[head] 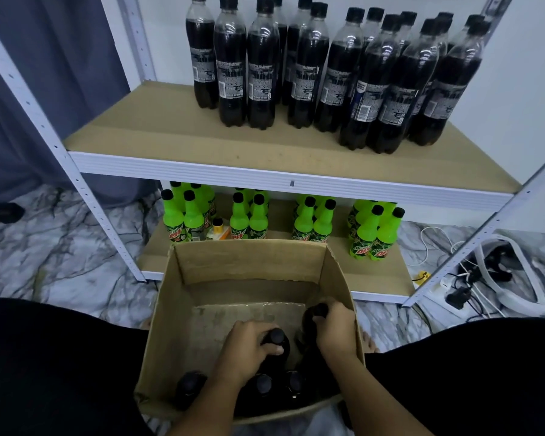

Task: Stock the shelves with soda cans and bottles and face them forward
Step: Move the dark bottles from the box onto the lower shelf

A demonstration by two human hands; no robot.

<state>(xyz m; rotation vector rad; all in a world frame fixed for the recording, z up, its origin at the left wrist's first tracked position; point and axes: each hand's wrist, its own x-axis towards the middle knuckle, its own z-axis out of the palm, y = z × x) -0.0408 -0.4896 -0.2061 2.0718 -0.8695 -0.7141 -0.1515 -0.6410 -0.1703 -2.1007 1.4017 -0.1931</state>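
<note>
Both hands are down in the box (255, 262) now. The left hand (249, 350) is wrapped over the neck of a dark bottle (276, 336), fingers curled around it just under the cap. The right hand (335, 325) grips a second bottle (318, 311) hard against the box's right wall, fingers clamped round its top. More dark caps (261, 383) sit upright along the near side of the box, close to the person's body; the far half of the box floor lies bare.

Up ahead, the upper shelf (177, 133) carries a crowd of dark cola bottles (302, 67) standing upright, bunched toward the middle and right, most showing the white printed side of their labels. The left part of that shelf is bare board. Beneath it, the lower shelf (397, 278) holds green bottles (365, 237) in four small clusters, black caps on, logos turned this way. A small yellow item (217, 228) sits among the left clusters. Cables (466, 287) trail across the marble floor (60, 262) to the right.
</note>
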